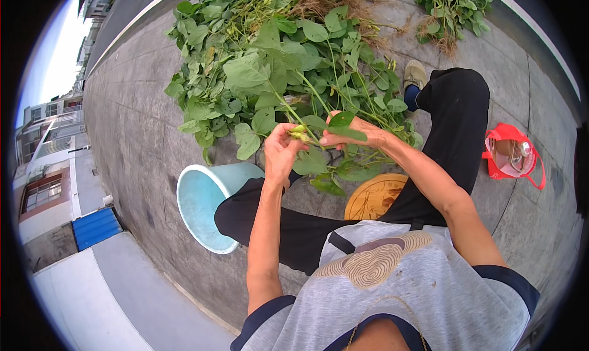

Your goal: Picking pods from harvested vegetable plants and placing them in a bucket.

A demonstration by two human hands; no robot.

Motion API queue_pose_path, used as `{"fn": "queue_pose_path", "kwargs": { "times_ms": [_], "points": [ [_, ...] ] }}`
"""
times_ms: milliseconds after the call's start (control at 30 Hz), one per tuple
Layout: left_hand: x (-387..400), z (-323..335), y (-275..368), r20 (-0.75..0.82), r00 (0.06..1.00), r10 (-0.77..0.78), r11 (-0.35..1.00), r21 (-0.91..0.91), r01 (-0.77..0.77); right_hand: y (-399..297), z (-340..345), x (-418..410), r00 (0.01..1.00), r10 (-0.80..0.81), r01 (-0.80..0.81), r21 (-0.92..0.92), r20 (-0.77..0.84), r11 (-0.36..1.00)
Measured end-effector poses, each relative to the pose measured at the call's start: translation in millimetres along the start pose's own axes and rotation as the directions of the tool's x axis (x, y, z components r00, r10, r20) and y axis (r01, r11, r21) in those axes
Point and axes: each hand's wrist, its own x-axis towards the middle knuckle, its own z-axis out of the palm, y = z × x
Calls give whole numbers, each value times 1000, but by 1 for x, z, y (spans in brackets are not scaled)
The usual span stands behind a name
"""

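Yellowish-green bean pods (pixel 299 133) on a leafy stalk are between the thumb and fingers of my left hand (pixel 281 148). Close beside it, my right hand (pixel 352 132) grips the green stems of the bean plant (pixel 285 103), with leaves partly covering its fingers. Under and beyond both hands spreads a large heap of uprooted bean plants (pixel 207 61), their brown roots (pixel 329 6) at the top. A light-blue plastic bucket (pixel 244 169) stands or leans by my left knee; no pods show in the visible part of its inside.
A round wooden stool top (pixel 372 194) shows between my legs. To the right sits a red bag (pixel 501 167) with items inside. Another bunch of uprooted plants (pixel 453 10) lies at the upper right, near the white-edged kerb. Grey paving slabs (pixel 142 135) surround me.
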Motion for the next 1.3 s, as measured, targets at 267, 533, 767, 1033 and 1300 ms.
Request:
{"fn": "queue_pose_path", "kwargs": {
  "times_ms": [267,533,767,1033,1300],
  "points": [
    [-8,23,18,74,665,743,293,858,-423,10,14,5,964,-195,148,-251,-178,957],
    [-11,19,23,-177,984,-16,958,-284,-36,13,14,9,934,-329,288,-251,-138,924],
    [6,-1,8,-23,998,-61,858,-512,40,-16,20,-1,982,-105,91,-90,-158,992],
    [44,18,-27,-354,701,619,565,820,-85,8,32,15,937,-185,106,-264,-296,959],
    [64,-75,-68,-600,574,557,591,772,234,-2,38,-12,911,-62,62,-12,-408,998]
  ]
}}
